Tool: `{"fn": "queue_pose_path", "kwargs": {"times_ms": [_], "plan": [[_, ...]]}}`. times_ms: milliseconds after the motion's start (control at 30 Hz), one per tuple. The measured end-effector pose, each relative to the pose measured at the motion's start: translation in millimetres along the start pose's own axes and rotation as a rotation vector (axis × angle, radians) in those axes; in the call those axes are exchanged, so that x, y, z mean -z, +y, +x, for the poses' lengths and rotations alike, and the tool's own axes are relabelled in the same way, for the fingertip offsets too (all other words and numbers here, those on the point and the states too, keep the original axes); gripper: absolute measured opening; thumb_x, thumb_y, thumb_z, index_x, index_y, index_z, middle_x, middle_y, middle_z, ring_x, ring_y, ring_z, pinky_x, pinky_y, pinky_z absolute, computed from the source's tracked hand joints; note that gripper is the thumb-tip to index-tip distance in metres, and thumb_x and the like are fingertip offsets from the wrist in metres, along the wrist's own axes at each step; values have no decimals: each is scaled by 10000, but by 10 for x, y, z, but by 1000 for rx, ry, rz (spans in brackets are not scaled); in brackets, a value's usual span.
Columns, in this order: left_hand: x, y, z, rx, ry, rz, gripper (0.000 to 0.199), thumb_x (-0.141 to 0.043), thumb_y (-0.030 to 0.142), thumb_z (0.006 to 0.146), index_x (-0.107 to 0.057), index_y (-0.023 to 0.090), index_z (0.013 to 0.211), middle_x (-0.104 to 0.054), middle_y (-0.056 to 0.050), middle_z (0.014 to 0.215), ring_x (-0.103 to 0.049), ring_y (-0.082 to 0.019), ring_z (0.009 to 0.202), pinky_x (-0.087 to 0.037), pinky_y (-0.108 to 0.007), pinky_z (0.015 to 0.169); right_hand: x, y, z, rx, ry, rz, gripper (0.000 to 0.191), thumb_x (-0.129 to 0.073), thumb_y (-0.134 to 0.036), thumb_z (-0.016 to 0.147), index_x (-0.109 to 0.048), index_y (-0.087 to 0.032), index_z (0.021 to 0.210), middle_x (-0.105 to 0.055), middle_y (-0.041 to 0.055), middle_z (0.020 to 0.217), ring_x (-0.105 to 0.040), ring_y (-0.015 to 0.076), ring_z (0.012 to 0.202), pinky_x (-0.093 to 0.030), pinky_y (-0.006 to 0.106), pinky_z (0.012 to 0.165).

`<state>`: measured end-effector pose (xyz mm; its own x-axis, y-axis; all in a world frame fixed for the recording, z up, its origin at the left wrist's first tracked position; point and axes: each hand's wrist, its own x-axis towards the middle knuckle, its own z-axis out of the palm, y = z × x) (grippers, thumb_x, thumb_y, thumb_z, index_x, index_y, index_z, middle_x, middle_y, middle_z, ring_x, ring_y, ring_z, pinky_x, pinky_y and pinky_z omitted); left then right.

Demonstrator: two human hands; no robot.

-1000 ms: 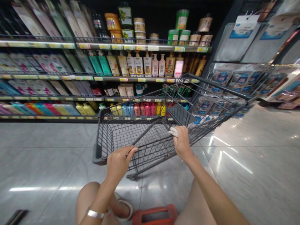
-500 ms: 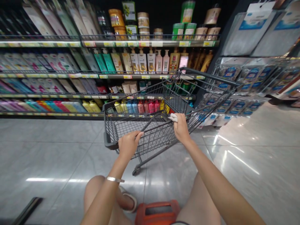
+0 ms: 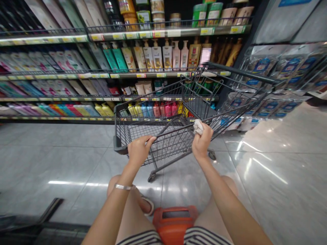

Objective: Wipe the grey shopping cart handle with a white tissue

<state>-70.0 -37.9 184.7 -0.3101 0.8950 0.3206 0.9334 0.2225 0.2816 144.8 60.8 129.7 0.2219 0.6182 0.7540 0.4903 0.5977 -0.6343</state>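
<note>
In a store aisle, shelves (image 3: 168, 33) of bottles and tubs stand along the far side of a glossy tiled floor (image 3: 63, 153), with hanging packets (image 3: 263, 68) at the right. In the head camera's view, the only one, a gray wire shopping cart (image 3: 168, 146) sits between the shelves and a person whose knees flank an orange plastic seat-like object (image 3: 176, 226) at the near edge. The cart lies just beyond both hands, its long axis on a slant: the bumper (image 3: 119, 146) end points left and nearer, the push handle (image 3: 242, 73) end right and farther off. The left hand (image 3: 139, 149), below a silvery bracelet (image 3: 124, 187), curls its fingers over the near rim close to the bumper, apparently gripping it. The right hand (image 3: 203, 141) is closed around a wad of whitish cloth (image 3: 198, 127) farther right along that side, the nearer of the two to the handle, though well short of it. Whether the cloth actually touches the rim cannot be told from this angle.
</note>
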Motion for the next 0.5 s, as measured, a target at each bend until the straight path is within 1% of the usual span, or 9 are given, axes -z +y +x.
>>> {"fn": "queue_pose_path", "kwargs": {"times_ms": [67,100,167,233,300,400,433,500], "plan": [[-12,20,11,2,7,-2,297,-499,444,876,-733,266,916,-743,-20,923,-675,-188,861,-408,-252,661,-63,-19,-85,-120,48,-1,347,-411,-155,807,-492,-191,1142,-525,104,1046,-484,236,1013,-388,448,925],[-18,29,17,3,12,-2,294,-502,442,875,-733,264,915,-743,-20,923,-676,-187,854,-408,-252,659,-115,-44,-136,-175,50,8,335,-413,-163,809,-486,-185,1134,-508,103,1028,-482,237,1002,-392,444,917],[-34,44,28,-2,21,-2,292,-503,436,875,-733,260,916,-744,-21,922,-677,-185,839,-408,-252,654,-250,-141,-259,-253,20,44,317,-407,-161,812,-479,-182,1120,-476,95,1005,-478,234,990,-395,435,908],[-52,54,40,-11,31,-1,294,-501,433,876,-733,256,918,-744,-22,920,-677,-183,828,-408,-252,651,-401,-304,-407,-285,-16,91,317,-400,-149,821,-467,-185,1129,-452,95,1017,-470,229,998,-394,427,912],[-71,57,50,-25,45,-3,297,-500,430,877,-733,250,916,-745,-24,914,-678,-180,820,-410,-248,649,-536,-502,-568,-280,-41,142,338,-396,-136,832,-445,-181,1163,-436,104,1043,-458,226,1014,-393,423,919],[-98,48,56,-50,75,-12,297,-499,422,878,-734,242,900,-746,-26,901,-678,-171,804,-412,-239,644,-653,-740,-779,-214,-169,208,359,-396,-107,837,-444,-192,1183,-421,100,1064,-451,216,1033,-405,408,917],[-107,42,56,-59,87,-15,297,-497,420,879,-734,242,892,-747,-24,889,-678,-168,797,-412,-237,640,-665,-776,-823,-183,-223,222,358,-397,-98,835,-456,-198,1174,-420,94,1060,-452,211,1030,-412,402,910],[-122,29,54,-76,106,-16,300,-491,421,881,-734,245,881,-748,-20,864,-677,-164,785,-409,-235,631,-656,-769,-852,-126,-304,242,352,-392,-76,828,-483,-203,1143,-425,83,1045,-459,202,1019,-425,388,896]]}}
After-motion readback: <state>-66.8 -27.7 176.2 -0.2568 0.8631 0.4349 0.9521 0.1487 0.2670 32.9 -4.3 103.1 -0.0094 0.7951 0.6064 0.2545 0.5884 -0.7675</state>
